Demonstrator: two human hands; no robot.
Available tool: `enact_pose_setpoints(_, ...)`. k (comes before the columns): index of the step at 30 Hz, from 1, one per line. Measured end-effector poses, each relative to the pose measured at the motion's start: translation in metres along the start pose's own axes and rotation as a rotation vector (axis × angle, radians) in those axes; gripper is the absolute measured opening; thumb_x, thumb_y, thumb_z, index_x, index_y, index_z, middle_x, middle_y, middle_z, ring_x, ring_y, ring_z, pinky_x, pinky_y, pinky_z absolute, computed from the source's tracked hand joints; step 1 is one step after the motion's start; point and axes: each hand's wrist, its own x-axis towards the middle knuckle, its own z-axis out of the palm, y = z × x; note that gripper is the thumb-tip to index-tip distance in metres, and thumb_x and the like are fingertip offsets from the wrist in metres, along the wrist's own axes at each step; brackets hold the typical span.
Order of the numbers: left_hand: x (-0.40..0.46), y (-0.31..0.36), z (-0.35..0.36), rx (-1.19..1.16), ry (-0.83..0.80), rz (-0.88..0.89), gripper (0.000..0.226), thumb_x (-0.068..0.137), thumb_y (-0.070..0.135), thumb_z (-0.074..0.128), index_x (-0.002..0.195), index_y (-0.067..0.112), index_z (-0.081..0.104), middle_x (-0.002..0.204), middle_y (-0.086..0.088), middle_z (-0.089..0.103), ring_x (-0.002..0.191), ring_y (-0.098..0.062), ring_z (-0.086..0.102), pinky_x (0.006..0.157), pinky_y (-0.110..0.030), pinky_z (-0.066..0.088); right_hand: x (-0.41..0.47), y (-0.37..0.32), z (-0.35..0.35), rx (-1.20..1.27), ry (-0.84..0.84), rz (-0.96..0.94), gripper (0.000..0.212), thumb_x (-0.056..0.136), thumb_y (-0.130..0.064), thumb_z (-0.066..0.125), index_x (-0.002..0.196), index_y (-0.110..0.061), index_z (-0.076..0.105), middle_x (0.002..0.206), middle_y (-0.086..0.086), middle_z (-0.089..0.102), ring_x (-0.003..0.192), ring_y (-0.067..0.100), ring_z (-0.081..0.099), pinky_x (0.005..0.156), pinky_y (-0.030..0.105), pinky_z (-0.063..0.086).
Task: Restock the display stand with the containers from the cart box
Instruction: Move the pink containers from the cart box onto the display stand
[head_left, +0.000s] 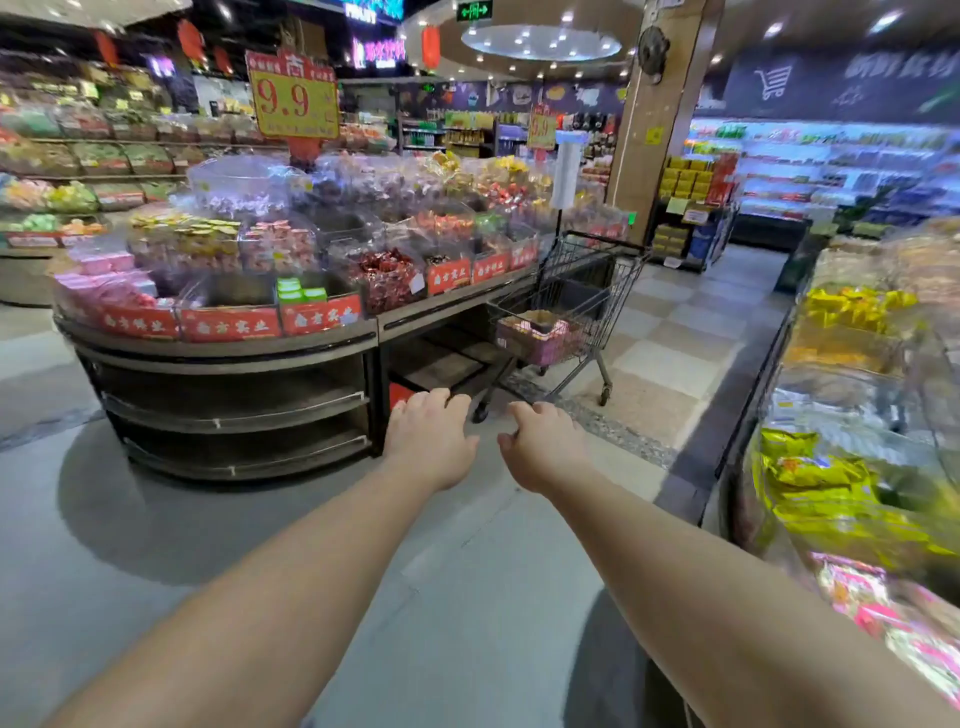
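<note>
A wire shopping cart (582, 296) stands beside the display stand (223, 348), a few steps ahead of me. Inside it sits a cardboard box (519, 338) holding pink containers (553, 330). The stand is a rounded island with clear bins of sweets; pink containers (104, 280) lie in its left front bins. Both my arms stretch forward over the floor. My left hand (431, 436) and my right hand (543, 447) hang side by side, palms down, fingers loosely curled, holding nothing. Both are well short of the cart.
A second counter of bagged snacks (852, 467) runs along my right. Empty dark shelves (234, 410) sit under the stand. A pillar (654, 119) and stacked yellow boxes (685, 182) stand behind the cart. Grey floor (467, 571) lies between me and the cart.
</note>
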Motion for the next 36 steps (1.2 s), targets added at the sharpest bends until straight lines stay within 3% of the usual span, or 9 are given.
enact_pose_setpoints(3,0.062,-0.016,0.008,0.012,0.045,0.030,0.052,0.089,0.049,0.048,0.135,0.026,0.044,0.137,-0.001,0.048,0.128,-0.025,0.042,0.106,-0.042,0.034,0.059,-0.006,0.004,0.015,0.003,0.027,0.044,0.094,-0.043,0.043,0.134,-0.025,0.043,0.135,0.008,0.048,0.127,0.031,0.042,0.104,0.046,0.036)
enact_pose_setpoints(11,0.216,-0.032,0.045,-0.013,-0.017,0.064,0.051,0.089,0.049,0.049,0.134,0.025,0.045,0.136,-0.002,0.048,0.128,-0.025,0.041,0.107,-0.042,0.033,0.206,0.013,0.020,0.032,0.014,0.057,0.043,0.093,-0.040,0.043,0.134,-0.025,0.045,0.132,0.008,0.050,0.126,0.031,0.044,0.102,0.045,0.035)
enact_pose_setpoints(24,0.517,0.001,0.140,-0.067,-0.038,0.054,0.045,0.088,0.050,0.049,0.126,0.027,0.049,0.126,0.000,0.052,0.121,-0.024,0.046,0.104,-0.043,0.037,0.504,0.136,0.040,0.046,-0.003,0.093,0.045,0.092,-0.043,0.047,0.134,-0.026,0.043,0.132,0.009,0.050,0.123,0.032,0.044,0.101,0.048,0.040)
enact_pose_setpoints(36,0.783,-0.018,0.242,-0.103,-0.070,0.095,0.050,0.087,0.052,0.051,0.130,0.028,0.046,0.131,0.002,0.050,0.122,-0.024,0.046,0.104,-0.043,0.038,0.765,0.209,0.089,0.021,-0.025,0.128,0.050,0.091,-0.046,0.045,0.137,-0.028,0.041,0.133,0.008,0.053,0.119,0.033,0.051,0.096,0.043,0.044)
